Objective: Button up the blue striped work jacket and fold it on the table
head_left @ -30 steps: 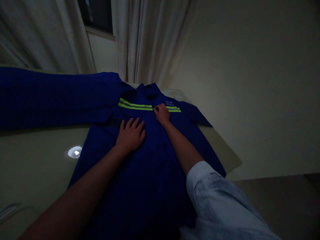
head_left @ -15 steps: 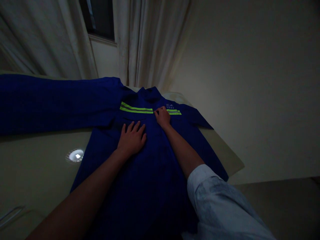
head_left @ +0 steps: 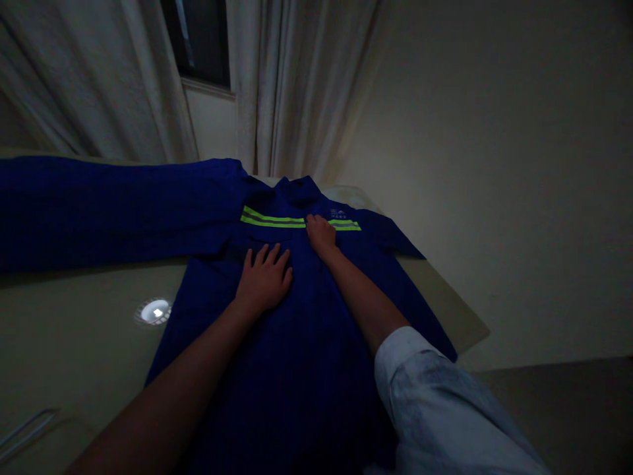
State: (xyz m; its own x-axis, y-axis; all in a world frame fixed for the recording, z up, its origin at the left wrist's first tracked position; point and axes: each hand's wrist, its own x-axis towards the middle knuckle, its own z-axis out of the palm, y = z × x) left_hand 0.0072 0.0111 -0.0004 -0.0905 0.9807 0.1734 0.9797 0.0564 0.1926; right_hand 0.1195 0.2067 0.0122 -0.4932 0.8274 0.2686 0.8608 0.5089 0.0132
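Observation:
A dark blue work jacket lies spread front up, its collar at the far end. Yellow-green reflective strips cross its chest. My left hand rests flat on the chest below the strip, fingers spread. At the front opening, between the two strip halves, my right hand has its fingers curled closed on the jacket's front edge; the fingertips are partly hidden. A small pale print sits above the right-hand strip.
The jacket lies on a pale, glossy table that reflects a round light. A thin wire-like object is at the lower left. Curtains and a dark window stand behind; a bare wall is at the right.
The whole view has shifted slightly. My right fingers have moved a little up along the front opening, toward the collar. My left hand stays flat in place.

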